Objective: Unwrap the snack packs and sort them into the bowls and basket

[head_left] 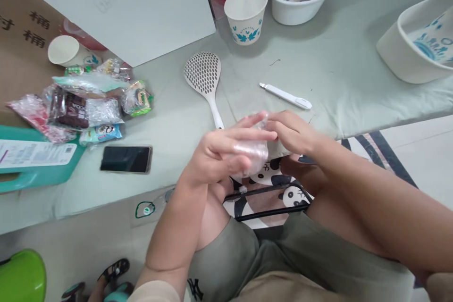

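My left hand (215,153) is closed around shiny, crinkled clear plastic wrap (252,151), held above my lap at the table's front edge. From the other side my right hand (292,132) grips the same bundle, its fingertips meeting those of the left. A pale greyish part shows between the palms, too covered to name. Just beyond the hands lies a white skimmer (203,73) with a perforated head, its handle pointing toward me. A white utility knife (286,96) rests on the table behind my right hand.
Packaged snacks (85,104), a phone (126,159) and a teal jug (38,155) occupy the left side. Paper cups (246,16), a white tub (295,12) holding packets, and a white container (399,52) stand farther back. A white box (123,4) blocks the rear left.
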Demonstrator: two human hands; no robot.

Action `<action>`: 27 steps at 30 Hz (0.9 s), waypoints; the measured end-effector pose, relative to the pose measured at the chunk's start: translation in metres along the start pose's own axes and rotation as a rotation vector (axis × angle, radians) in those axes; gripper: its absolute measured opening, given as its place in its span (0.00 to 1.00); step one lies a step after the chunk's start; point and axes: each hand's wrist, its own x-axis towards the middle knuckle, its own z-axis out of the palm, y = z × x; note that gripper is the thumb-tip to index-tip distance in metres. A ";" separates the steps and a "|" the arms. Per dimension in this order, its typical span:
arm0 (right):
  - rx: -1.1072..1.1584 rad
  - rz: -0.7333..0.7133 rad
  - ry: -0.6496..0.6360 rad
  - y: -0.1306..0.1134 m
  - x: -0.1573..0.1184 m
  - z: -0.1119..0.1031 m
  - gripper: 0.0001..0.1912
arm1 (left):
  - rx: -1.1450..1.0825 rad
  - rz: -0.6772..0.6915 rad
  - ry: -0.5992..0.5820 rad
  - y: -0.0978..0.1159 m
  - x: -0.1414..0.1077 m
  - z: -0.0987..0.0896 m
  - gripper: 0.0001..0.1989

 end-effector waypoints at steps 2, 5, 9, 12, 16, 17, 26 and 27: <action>-0.051 -0.072 -0.124 -0.002 -0.001 0.008 0.15 | -0.113 -0.001 0.121 -0.002 0.001 -0.003 0.17; 0.004 -0.175 -0.341 -0.004 -0.002 0.022 0.14 | -0.092 -0.002 0.284 -0.018 0.005 -0.012 0.18; 0.170 -0.309 -0.485 -0.012 -0.010 0.033 0.22 | 0.161 -0.134 0.251 -0.049 0.014 -0.022 0.17; 0.232 -0.306 -0.445 -0.021 -0.019 0.025 0.22 | 0.353 -0.133 0.152 -0.060 0.018 -0.022 0.09; 0.150 -0.049 -0.235 -0.025 -0.024 -0.004 0.10 | 0.417 -0.121 0.065 -0.059 0.018 -0.013 0.07; 0.103 0.008 -0.156 -0.023 -0.023 -0.010 0.09 | 0.413 -0.125 0.066 -0.057 0.017 -0.011 0.10; -0.328 0.083 -0.103 -0.017 -0.005 -0.002 0.07 | 0.070 -0.042 0.197 -0.055 0.021 -0.005 0.19; -0.303 0.067 -0.132 -0.018 -0.005 0.002 0.07 | 0.050 -0.019 0.222 -0.057 0.021 -0.004 0.19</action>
